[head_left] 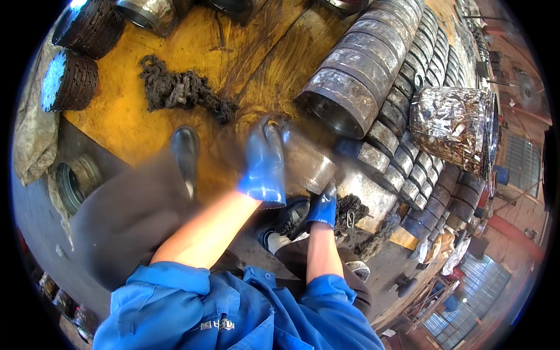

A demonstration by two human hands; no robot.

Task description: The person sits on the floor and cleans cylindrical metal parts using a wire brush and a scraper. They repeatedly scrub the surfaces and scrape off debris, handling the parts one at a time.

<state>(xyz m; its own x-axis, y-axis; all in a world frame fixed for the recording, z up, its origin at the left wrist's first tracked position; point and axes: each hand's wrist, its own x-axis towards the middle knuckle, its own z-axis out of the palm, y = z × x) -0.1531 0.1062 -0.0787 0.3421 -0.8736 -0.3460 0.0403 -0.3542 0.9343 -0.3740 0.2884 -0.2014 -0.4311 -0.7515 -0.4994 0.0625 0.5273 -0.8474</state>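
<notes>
A short, greyish-brown metal cylinder, blurred by motion, is tilted between my gloved hands, low over the yellow surface. My left hand, in a blue rubber glove with darkened fingers, grips it from the left. At its near right end my right hand, gloved in the same blue, is closed on the rim with the thumb on top; the other fingers are hidden. Beyond my left hand lies a clump of dark, greasy rags. Another dirty rag bundle sits just right of my right hand.
Rows of metal rings lie stacked along the right. A large paint-splattered drum stands beyond them. Dark ring stacks are at the far left, with a loose grey ring nearer. My boot is beside the yellow surface.
</notes>
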